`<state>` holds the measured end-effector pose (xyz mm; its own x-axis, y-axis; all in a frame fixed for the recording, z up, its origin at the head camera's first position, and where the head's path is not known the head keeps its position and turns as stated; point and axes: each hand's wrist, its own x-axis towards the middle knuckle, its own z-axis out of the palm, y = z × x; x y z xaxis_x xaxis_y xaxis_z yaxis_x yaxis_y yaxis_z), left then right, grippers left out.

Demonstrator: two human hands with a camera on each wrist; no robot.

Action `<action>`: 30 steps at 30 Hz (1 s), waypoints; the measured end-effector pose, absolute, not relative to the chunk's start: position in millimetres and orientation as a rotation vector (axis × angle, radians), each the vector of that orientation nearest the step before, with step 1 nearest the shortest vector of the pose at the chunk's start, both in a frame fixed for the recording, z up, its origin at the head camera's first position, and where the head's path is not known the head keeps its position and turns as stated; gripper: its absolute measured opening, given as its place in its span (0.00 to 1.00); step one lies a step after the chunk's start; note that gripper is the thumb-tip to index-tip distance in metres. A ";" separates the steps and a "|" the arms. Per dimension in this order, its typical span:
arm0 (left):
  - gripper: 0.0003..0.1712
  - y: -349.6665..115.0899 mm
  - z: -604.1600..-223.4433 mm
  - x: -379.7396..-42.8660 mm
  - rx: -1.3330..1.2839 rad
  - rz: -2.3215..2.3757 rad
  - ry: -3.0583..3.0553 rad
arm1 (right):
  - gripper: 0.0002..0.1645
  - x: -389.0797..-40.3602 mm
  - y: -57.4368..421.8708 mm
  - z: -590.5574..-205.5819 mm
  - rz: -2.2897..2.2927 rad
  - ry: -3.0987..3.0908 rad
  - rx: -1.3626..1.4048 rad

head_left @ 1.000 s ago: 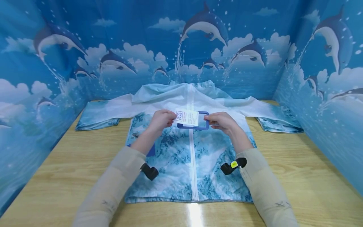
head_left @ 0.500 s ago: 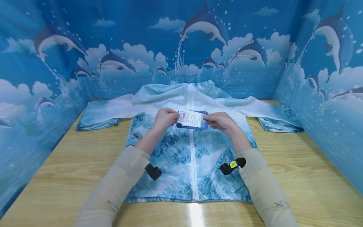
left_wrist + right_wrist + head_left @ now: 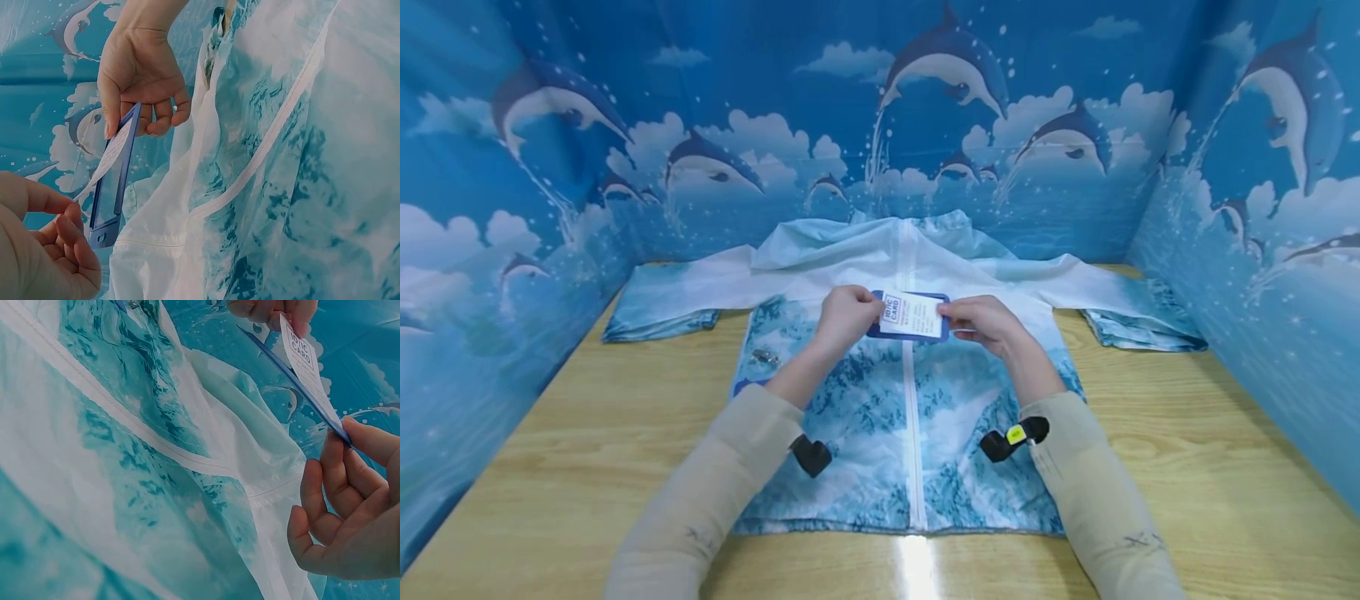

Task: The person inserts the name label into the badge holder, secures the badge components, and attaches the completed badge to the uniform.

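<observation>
My left hand (image 3: 847, 317) pinches one end of a white printed card (image 3: 912, 314), whose lettering reads ID/IC CARD. Between the thumb and fingers of my right hand (image 3: 988, 321) is the far end of a blue card holder frame (image 3: 946, 332). The card lies over the frame, its right end at the right thumb. In the left wrist view the card (image 3: 111, 156) slants away from the holder (image 3: 105, 232) at the left-hand end. From the right wrist the holder (image 3: 300, 387) shows edge-on, with the card tilted above it.
A blue and white zip jacket (image 3: 842, 450) lies spread on the wooden table (image 3: 1187, 467), sleeves out sideways with folded ends. A metal clip (image 3: 764, 357) and a partly hidden blue item (image 3: 748, 384) lie on its left side. Dolphin-printed curtains (image 3: 820, 100) surround the table.
My left hand has moved right, sliding the card further over the frame toward the right thumb. My right hand and the holder have hardly moved.
</observation>
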<state>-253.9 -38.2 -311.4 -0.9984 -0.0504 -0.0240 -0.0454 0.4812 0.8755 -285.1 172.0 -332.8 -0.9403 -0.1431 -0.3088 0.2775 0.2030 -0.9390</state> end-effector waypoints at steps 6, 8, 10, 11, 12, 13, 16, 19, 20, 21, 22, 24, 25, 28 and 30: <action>0.08 -33.5 -310.6 -253.9 0.067 -1.507 -2.740 | 0.21 -285.9 171.3 -331.4 -1.798 2.150 0.136; 0.08 -32.4 -310.7 -254.4 0.073 -1.485 -2.755 | 0.21 -285.8 171.5 -331.2 -1.802 2.148 0.140; 0.08 -31.6 -310.8 -255.1 0.080 -1.475 -2.767 | 0.21 -285.7 171.6 -331.2 -1.810 2.143 0.146; 0.08 -31.5 -310.9 -255.4 0.086 -1.477 -2.768 | 0.20 -285.6 171.7 -331.2 -1.813 2.143 0.146; 0.08 -31.3 -311.0 -255.4 0.089 -1.477 -2.772 | 0.20 -285.5 171.8 -331.3 -1.816 2.143 0.147; 0.08 -31.3 -311.0 -255.4 0.091 -1.477 -2.774 | 0.20 -285.6 172.0 -331.4 -1.819 2.143 0.149; 0.07 -31.4 -311.2 -254.9 0.082 -1.473 -2.777 | 0.20 -285.4 172.6 -331.9 -1.815 2.153 0.152; 0.07 -31.8 -310.9 -253.9 0.058 -1.459 -2.777 | 0.19 -285.5 172.8 -332.5 -1.814 2.159 0.156; 0.07 -32.0 -310.7 -253.7 0.051 -1.454 -2.776 | 0.19 -285.4 172.9 -332.6 -1.812 2.160 0.158; 0.07 -32.1 -310.5 -253.6 0.043 -1.448 -2.775 | 0.19 -285.6 172.7 -332.8 -1.815 2.159 0.158; 0.07 -32.3 -310.3 -253.5 0.039 -1.439 -2.775 | 0.20 -285.7 172.6 -332.8 -1.818 2.157 0.158; 0.07 -32.7 -309.7 -253.6 0.036 -1.429 -2.776 | 0.20 -285.9 172.5 -332.9 -1.821 2.154 0.158; 0.07 -32.9 -309.4 -253.6 0.038 -1.426 -2.779 | 0.20 -286.1 172.4 -332.8 -1.820 2.154 0.158; 0.07 -34.4 -307.8 -253.6 0.044 -1.435 -2.784 | 0.21 -286.2 172.5 -332.3 -1.818 2.156 0.165; 0.07 -36.4 -306.8 -253.5 0.043 -1.453 -2.776 | 0.21 -286.2 172.9 -331.6 -1.817 2.157 0.174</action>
<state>-253.5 -36.4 -306.8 -0.9996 -0.0278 -0.0058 -0.0206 0.5699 0.8215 -286.2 172.9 -331.6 -0.9431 -0.1082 -0.3144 0.2915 0.1863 -0.9383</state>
